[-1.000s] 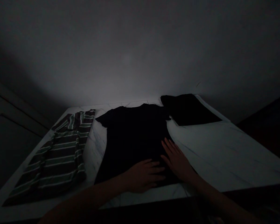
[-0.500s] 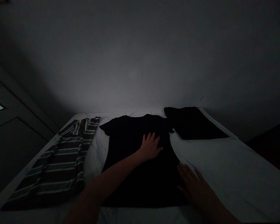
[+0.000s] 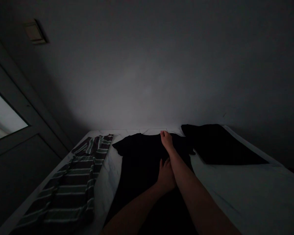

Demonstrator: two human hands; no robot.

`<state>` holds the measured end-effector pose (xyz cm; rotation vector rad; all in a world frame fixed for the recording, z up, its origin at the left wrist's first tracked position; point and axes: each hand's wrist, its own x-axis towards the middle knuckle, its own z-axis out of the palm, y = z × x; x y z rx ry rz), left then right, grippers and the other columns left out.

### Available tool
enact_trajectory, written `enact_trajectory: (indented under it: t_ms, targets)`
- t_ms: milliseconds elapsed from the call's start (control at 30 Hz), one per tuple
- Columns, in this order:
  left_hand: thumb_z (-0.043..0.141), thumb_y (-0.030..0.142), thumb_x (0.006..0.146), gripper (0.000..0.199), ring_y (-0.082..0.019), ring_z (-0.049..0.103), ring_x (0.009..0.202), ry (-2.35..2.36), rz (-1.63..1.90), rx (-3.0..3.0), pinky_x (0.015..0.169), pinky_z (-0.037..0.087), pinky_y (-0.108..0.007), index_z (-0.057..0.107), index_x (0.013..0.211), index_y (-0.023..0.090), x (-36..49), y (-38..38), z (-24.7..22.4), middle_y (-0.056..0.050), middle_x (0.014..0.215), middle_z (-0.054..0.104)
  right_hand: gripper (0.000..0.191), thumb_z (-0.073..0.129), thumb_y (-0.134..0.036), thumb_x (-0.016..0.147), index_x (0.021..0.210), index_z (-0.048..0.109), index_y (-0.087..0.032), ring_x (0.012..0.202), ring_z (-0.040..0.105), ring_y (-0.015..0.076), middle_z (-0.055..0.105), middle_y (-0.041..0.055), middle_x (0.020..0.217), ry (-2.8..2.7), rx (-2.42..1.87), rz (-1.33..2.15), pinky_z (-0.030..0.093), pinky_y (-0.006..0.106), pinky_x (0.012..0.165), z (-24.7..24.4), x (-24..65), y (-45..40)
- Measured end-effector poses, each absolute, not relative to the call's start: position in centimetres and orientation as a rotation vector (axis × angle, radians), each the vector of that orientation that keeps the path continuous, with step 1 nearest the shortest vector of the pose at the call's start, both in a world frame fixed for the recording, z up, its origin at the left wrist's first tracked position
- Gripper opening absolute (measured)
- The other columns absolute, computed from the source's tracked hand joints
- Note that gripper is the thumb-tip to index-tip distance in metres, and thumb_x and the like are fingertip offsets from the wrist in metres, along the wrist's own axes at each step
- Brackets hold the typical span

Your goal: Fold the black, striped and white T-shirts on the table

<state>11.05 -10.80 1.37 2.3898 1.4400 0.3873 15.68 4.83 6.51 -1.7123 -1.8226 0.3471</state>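
A black T-shirt (image 3: 137,169) lies spread flat, collar toward the wall, its short sleeves out to both sides. My left hand (image 3: 166,176) rests on its chest with the fingers apart; my right forearm crosses over and hides part of it. Farther up, my right hand (image 3: 166,139) is closed at the neckline near the right shoulder, pinching the shirt's fabric there. The fingertips are dim and partly hidden.
On the left lies a striped garment (image 3: 68,189). A folded black garment (image 3: 225,145) lies at the right back. All rest on a white marbled surface (image 3: 235,192) against a grey wall (image 3: 147,71). A door (image 3: 19,140) stands at the left.
My right hand has gone from the shirt's right side edge up to the neckline and closed there. My left hand stays on the shirt's chest. The view has tilted up.
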Motion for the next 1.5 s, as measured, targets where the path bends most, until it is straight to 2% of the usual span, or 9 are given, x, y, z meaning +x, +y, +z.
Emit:
enact_trajectory:
  t_ms: [100, 167, 233, 400, 633, 733, 933, 1233, 1500]
  targets:
    - [0.043, 0.013, 0.083, 0.045, -0.02, 0.064, 0.111, 1.404, 0.504, 2.114, 0.105, 0.046, -0.038, 0.071, 0.118, 0.023, 8.6, -7.9, 2.8, -0.004, 0.115, 0.072, 0.048, 0.026, -0.019, 0.097, 0.117, 0.066, -0.002, 0.113, 0.063, 0.0269, 0.068, 0.0242, 0.118, -1.755, -1.724, 0.324, 0.047, 0.038, 0.097, 2.9, 17.8, 5.8]
    - [0.039, 0.012, 0.086, 0.042, -0.015, 0.069, 0.091, 1.554, 0.515, 1.965, 0.087, 0.053, -0.026, 0.074, 0.106, 0.024, 5.9, -4.7, 4.8, -0.001, 0.097, 0.075, 0.048, 0.027, -0.018, 0.095, 0.121, 0.065, -0.005, 0.119, 0.059, 0.0256, 0.066, 0.0216, 0.125, -1.763, -1.686, 0.304, 0.045, 0.039, 0.101, 1.1, 18.7, 6.3]
    - [0.039, 0.016, 0.092, 0.038, -0.015, 0.068, 0.095, 1.898, 0.533, 1.929, 0.083, 0.051, -0.024, 0.07, 0.113, 0.025, 2.7, -1.0, 6.8, -0.001, 0.105, 0.074, 0.046, 0.031, -0.018, 0.094, 0.125, 0.064, -0.009, 0.126, 0.055, 0.024, 0.063, 0.0179, 0.133, -1.788, -1.637, 0.284, 0.041, 0.039, 0.106, -0.1, 18.8, 6.6]
    - [0.049, 0.026, 0.094, 0.037, -0.029, 0.049, 0.129, 2.377, 0.355, 1.862, 0.104, 0.04, -0.041, 0.058, 0.129, 0.018, -3.9, 6.7, 8.5, -0.015, 0.136, 0.058, 0.053, 0.035, -0.028, 0.098, 0.142, 0.049, -0.002, 0.141, 0.038, 0.0322, 0.044, 0.0215, 0.151, -1.843, -1.828, 0.158, 0.026, 0.049, 0.115, -1.2, 17.8, 6.5]
    - [0.068, 0.04, 0.082, 0.028, -0.034, 0.054, 0.119, 2.319, 0.031, 1.785, 0.1, 0.039, -0.053, 0.068, 0.107, 0.027, -6.7, 10.4, 6.5, -0.01, 0.116, 0.07, 0.064, 0.031, -0.046, 0.101, 0.152, 0.036, -0.008, 0.147, 0.024, 0.0353, 0.029, 0.02, 0.159, -2.004, -2.061, 0.144, 0.013, 0.052, 0.118, -0.4, 17.5, 5.6]
    - [0.058, 0.035, 0.09, 0.026, -0.03, 0.056, 0.118, 2.318, 0.03, 1.857, 0.102, 0.035, -0.052, 0.062, 0.114, 0.028, -6.7, 10.7, 5.9, -0.009, 0.117, 0.07, 0.063, 0.031, -0.042, 0.101, 0.152, 0.036, -0.005, 0.147, 0.025, 0.0348, 0.028, 0.0208, 0.16, -1.955, -2.039, 0.16, 0.015, 0.052, 0.118, 0.1, 17.5, 5.7]
    - [0.044, 0.024, 0.095, 0.031, -0.029, 0.057, 0.119, 2.481, 0.129, 1.906, 0.101, 0.036, -0.046, 0.051, 0.124, 0.016, -5.8, 9.8, 4.3, -0.017, 0.122, 0.066, 0.058, 0.031, -0.04, 0.102, 0.149, 0.042, -0.008, 0.147, 0.026, 0.0334, 0.031, 0.0195, 0.159, -1.953, -1.971, 0.131, 0.017, 0.054, 0.117, 0.4, 17.5, 5.6]
    - [0.035, 0.037, 0.1, 0.047, -0.03, 0.038, 0.138, 2.678, 0.431, 2.017, 0.114, 0.027, -0.044, 0.045, 0.14, 0.015, -3.7, 5.0, 2.7, -0.015, 0.151, 0.043, 0.061, 0.028, -0.045, 0.103, 0.152, 0.037, -0.011, 0.148, 0.022, 0.0348, 0.029, 0.0185, 0.16, -1.984, -2.092, 0.177, 0.008, 0.061, 0.117, 0.7, 17.5, 5.1]
    - [0.028, 0.037, 0.102, 0.053, -0.025, 0.024, 0.149, 2.414, 0.131, 2.089, 0.12, 0.022, -0.045, 0.034, 0.153, 0.021, -7.2, 1.7, 1.5, -0.008, 0.161, 0.03, 0.064, 0.024, -0.045, 0.102, 0.151, 0.038, -0.006, 0.149, 0.021, 0.0332, 0.027, 0.021, 0.16, -1.86, -2.163, 0.206, 0.01, 0.06, 0.117, 0.0, 18.8, 5.6]
